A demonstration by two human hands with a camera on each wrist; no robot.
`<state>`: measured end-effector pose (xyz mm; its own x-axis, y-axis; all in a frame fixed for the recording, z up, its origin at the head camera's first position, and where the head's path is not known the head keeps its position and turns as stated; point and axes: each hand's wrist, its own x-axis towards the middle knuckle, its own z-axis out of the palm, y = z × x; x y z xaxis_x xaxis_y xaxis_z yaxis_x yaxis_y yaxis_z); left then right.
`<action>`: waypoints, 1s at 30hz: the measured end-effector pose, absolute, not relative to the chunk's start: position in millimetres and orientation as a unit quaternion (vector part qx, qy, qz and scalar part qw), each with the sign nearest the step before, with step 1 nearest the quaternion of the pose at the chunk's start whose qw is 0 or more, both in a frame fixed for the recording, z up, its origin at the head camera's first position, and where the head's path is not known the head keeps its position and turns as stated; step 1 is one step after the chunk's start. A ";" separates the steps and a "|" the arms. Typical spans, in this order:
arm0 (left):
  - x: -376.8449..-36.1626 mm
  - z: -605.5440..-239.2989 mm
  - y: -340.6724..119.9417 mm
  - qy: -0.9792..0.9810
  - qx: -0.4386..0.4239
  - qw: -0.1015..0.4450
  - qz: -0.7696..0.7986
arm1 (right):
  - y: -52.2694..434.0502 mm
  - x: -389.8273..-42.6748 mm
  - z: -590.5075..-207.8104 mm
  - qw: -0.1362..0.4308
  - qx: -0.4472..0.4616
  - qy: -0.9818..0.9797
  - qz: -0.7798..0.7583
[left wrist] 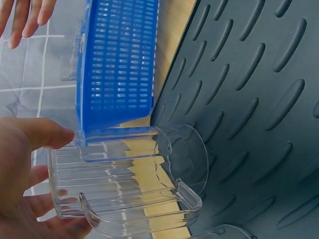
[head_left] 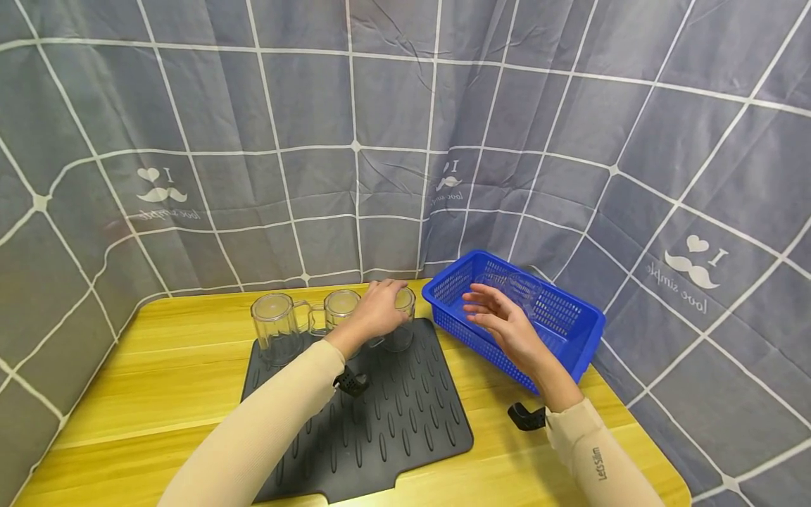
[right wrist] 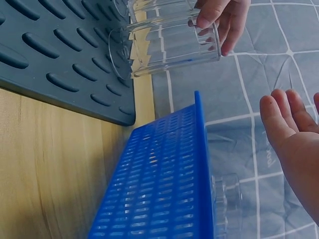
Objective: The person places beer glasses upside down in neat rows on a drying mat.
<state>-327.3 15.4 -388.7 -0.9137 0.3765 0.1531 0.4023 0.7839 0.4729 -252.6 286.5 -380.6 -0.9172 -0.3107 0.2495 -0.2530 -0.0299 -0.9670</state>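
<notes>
A clear glass mug stands upside down at the back right of the dark ridged drying mat. My left hand grips it from above, thumb on one side of its base and fingers on the other. Two more upturned glass mugs, one at the left and one in the middle, stand in a row on the mat's back edge. My right hand holds nothing, its fingers loosely bent above the blue plastic basket. Clear glassware shows at that basket.
The yellow wood-grain table carries mat and basket, with the basket to the right of the mat. A grey checked curtain hangs close behind the table and along its sides. Black wrist mounts sit under the wrists.
</notes>
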 end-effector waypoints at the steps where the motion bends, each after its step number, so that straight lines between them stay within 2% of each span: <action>1: -327.5 -388.9 15.2 -0.944 -0.207 0.025 -0.256 | 286.5 -252.3 -380.4 0.021 -0.202 0.696 -0.689; 14: -327.1 -385.9 18.8 -0.943 -0.210 0.021 -0.258 | 288.3 -251.1 -377.3 0.021 -0.195 0.703 -0.684; 30: -313.1 -376.1 13.3 -0.933 -0.220 0.050 -0.278 | 300.3 -253.3 -370.3 0.010 -0.189 0.697 -0.691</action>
